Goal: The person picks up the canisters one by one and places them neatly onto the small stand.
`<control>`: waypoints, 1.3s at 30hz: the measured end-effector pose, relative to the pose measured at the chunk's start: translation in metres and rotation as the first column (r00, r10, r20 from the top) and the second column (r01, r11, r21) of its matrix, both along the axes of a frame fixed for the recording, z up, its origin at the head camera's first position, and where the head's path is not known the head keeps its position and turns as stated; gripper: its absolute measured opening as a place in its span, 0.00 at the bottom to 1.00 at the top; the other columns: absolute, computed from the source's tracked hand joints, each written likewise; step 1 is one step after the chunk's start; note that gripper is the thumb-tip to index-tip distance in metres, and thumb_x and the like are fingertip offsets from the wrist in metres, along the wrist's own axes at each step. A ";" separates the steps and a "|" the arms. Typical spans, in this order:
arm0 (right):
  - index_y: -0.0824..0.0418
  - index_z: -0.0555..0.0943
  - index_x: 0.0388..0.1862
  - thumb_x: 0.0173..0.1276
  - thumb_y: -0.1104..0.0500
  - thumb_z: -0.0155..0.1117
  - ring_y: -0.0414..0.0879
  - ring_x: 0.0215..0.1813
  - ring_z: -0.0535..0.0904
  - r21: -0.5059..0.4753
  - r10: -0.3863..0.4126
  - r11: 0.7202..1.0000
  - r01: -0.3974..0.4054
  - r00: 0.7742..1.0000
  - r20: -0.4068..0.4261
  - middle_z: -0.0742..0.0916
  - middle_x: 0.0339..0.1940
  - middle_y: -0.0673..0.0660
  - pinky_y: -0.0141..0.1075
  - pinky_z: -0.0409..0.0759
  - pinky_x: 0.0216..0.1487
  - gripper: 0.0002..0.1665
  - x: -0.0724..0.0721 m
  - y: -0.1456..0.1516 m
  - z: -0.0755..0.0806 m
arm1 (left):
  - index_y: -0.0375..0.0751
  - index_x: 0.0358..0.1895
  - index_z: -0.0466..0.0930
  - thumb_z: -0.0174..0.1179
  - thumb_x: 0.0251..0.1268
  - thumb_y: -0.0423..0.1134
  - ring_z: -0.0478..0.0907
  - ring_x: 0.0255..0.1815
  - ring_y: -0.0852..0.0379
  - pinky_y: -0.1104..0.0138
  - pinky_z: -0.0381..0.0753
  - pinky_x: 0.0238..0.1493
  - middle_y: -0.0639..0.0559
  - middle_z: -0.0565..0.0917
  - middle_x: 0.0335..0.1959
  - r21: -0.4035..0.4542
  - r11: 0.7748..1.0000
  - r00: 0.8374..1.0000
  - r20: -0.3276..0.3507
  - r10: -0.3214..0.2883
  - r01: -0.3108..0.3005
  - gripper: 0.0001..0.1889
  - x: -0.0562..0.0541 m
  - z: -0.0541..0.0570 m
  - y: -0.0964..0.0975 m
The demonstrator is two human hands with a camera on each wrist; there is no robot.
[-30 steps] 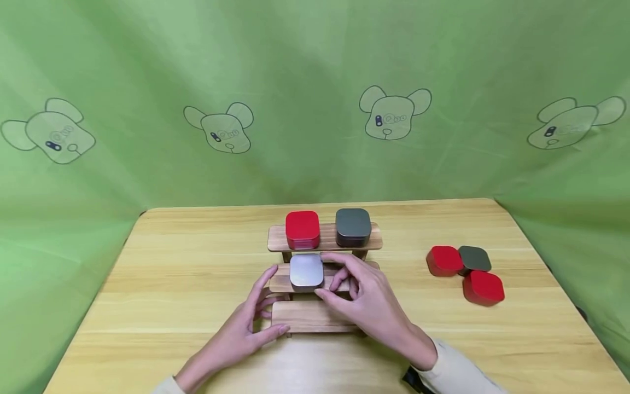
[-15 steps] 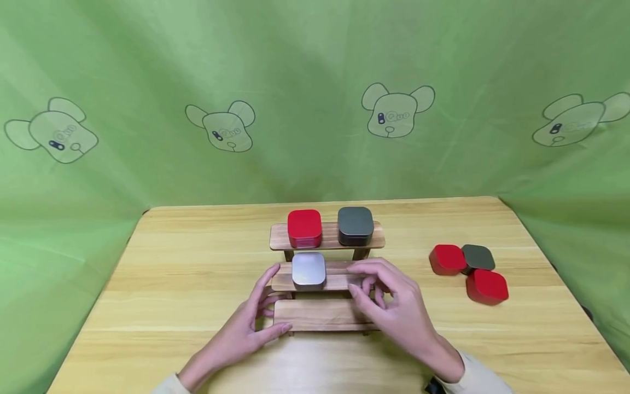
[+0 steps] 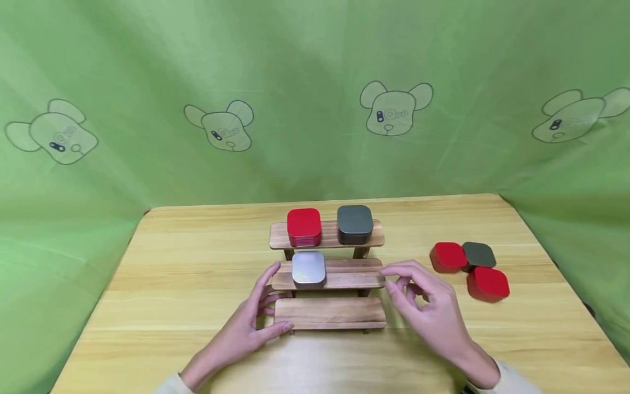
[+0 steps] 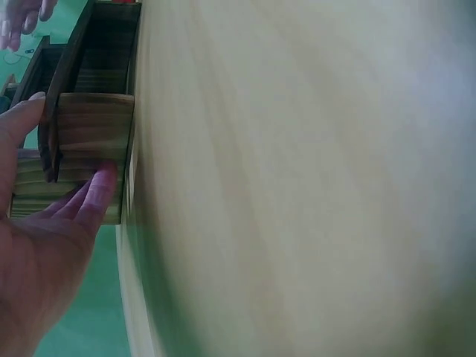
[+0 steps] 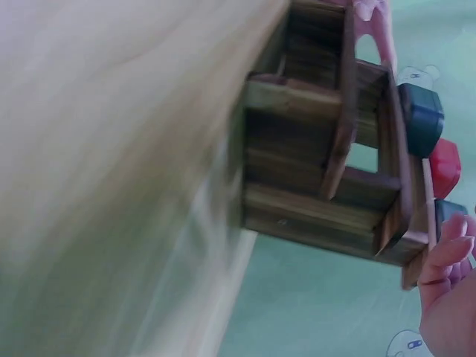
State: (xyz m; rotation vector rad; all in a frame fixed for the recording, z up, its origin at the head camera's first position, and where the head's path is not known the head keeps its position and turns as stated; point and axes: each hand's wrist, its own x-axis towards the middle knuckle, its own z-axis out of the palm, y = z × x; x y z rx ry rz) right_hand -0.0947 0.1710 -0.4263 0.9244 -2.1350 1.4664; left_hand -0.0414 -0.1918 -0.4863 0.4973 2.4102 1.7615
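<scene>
A three-step wooden display stand stands mid-table in the head view. A silver square tin sits on the left part of its middle step. On the top step are a red square tin at left and a dark grey tin at right. My left hand holds the stand's left end, thumb at the front edge of the bottom step and fingers along the side. Beside the middle step's right end hovers my right hand, fingers loosely bent, nothing between them.
Right of the stand, a red tin, a dark grey tin and another red tin lie close together on the wooden table. Green cloth with printed bear heads hangs behind and at both sides.
My right hand let go of the silver tin on the middle step and moved right, past the step's end. The left hand stayed at the stand. The head view shifted slightly.
</scene>
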 end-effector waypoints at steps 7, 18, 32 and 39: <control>0.64 0.89 0.54 0.60 0.83 0.71 0.39 0.34 0.77 0.018 -0.060 0.998 0.059 0.997 0.053 0.88 0.40 0.55 0.27 0.75 0.29 0.26 0.000 0.026 -0.006 | 0.69 0.91 0.41 0.78 0.68 0.41 0.76 0.74 0.42 0.58 0.83 0.68 0.35 0.57 0.87 -0.006 1.000 1.000 0.008 0.007 -0.007 0.61 0.001 0.001 0.000; 0.66 0.87 0.60 0.68 0.81 0.70 0.42 0.33 0.74 0.045 -0.199 0.980 0.194 0.951 0.238 0.83 0.37 0.54 0.31 0.72 0.27 0.24 0.003 0.060 -0.009 | 0.64 0.92 0.40 0.75 0.72 0.37 0.77 0.74 0.41 0.58 0.85 0.66 0.41 0.52 0.89 0.008 1.000 0.998 -0.055 -0.020 0.021 0.58 -0.001 0.001 0.002; 0.58 0.85 0.67 0.72 0.70 0.76 0.42 0.35 0.73 0.222 -0.433 0.899 0.378 0.842 0.321 0.80 0.34 0.53 0.30 0.71 0.31 0.26 0.010 0.113 -0.029 | 0.68 0.91 0.40 0.75 0.72 0.37 0.76 0.75 0.40 0.57 0.86 0.65 0.38 0.55 0.88 0.000 1.000 1.000 -0.003 -0.014 0.014 0.58 0.000 0.005 0.001; 0.56 0.81 0.73 0.73 0.61 0.79 0.41 0.36 0.73 0.321 -0.487 0.866 0.383 0.790 0.372 0.80 0.38 0.55 0.28 0.72 0.30 0.32 0.009 0.132 -0.026 | 0.69 0.91 0.41 0.75 0.72 0.38 0.75 0.75 0.39 0.57 0.85 0.66 0.40 0.51 0.89 -0.010 1.000 1.000 0.007 0.007 -0.007 0.58 0.001 0.005 0.002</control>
